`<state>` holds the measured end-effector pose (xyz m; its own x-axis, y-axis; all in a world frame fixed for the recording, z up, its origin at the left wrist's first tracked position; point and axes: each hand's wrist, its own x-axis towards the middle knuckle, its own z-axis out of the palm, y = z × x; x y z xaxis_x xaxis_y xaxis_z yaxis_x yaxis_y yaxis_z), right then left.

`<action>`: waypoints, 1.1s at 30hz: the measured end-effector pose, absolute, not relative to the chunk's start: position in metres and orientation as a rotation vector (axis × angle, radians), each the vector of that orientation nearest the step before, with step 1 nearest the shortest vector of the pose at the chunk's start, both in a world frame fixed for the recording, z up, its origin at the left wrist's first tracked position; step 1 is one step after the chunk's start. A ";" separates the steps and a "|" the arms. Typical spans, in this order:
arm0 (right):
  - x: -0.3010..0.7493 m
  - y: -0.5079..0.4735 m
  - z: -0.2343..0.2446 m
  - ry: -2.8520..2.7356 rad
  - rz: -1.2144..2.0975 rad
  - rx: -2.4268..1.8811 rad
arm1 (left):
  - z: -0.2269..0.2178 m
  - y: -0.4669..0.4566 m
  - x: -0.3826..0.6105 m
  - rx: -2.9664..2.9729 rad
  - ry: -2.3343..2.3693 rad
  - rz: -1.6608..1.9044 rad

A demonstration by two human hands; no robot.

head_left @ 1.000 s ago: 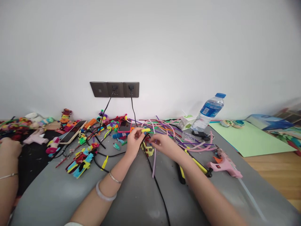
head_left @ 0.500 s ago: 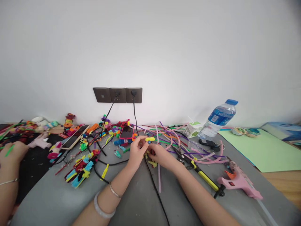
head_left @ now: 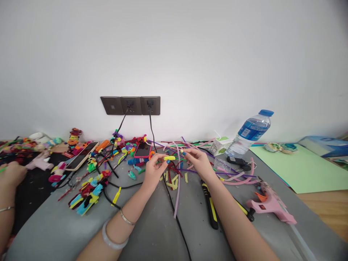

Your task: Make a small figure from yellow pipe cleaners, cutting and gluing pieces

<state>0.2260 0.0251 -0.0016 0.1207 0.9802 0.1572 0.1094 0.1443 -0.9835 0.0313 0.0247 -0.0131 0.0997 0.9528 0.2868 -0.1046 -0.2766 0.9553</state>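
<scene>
My left hand (head_left: 155, 169) pinches a short yellow fuzzy piece of pipe cleaner (head_left: 169, 158) between thumb and forefinger. To its right, apart from it, my right hand (head_left: 198, 162) is closed in a pinch. A tiny pale yellow spot shows at its fingertips, too small to name. Below both hands, several short yellow pieces (head_left: 174, 183) lie on the grey table beside a long pale purple strip (head_left: 177, 197). A tool with black-and-yellow handles (head_left: 210, 206) lies partly hidden under my right forearm.
Pipe cleaners and fuzzy figures (head_left: 88, 194) crowd the left. A black cable (head_left: 174, 206) crosses the table. At right stand a water bottle (head_left: 248, 132), drink carton (head_left: 220, 145), car key (head_left: 237, 161) and pink glue gun (head_left: 272, 206). Another person's hand (head_left: 12, 175) is far left.
My hands, close together before, have moved apart, the right one up and to the right. The short yellow pieces below are now in plainer view. The camera view has shifted slightly.
</scene>
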 end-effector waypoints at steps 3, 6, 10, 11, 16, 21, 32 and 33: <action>0.222 0.024 0.000 -1.201 1.044 -1.148 | -0.013 0.024 0.032 1.401 0.882 1.330; 0.218 0.023 -0.001 -1.141 1.152 -1.104 | -0.014 0.025 0.032 1.369 0.862 1.301; 0.218 0.021 0.000 -1.065 1.281 -1.117 | -0.015 0.025 0.032 1.330 0.865 1.262; 0.219 0.021 0.001 -1.034 1.318 -1.105 | -0.015 0.024 0.032 1.328 0.868 1.252; 0.219 0.018 0.006 -0.889 1.495 -1.002 | -0.013 0.023 0.034 1.329 0.872 1.219; 0.217 0.018 0.009 -0.834 1.528 -0.968 | -0.014 0.023 0.034 1.311 0.854 1.223; 0.221 0.018 0.003 -0.952 1.505 -1.053 | -0.014 0.020 0.034 1.188 0.791 1.157; 0.220 0.018 0.004 -0.978 1.508 -1.056 | -0.013 0.019 0.035 1.168 0.767 1.121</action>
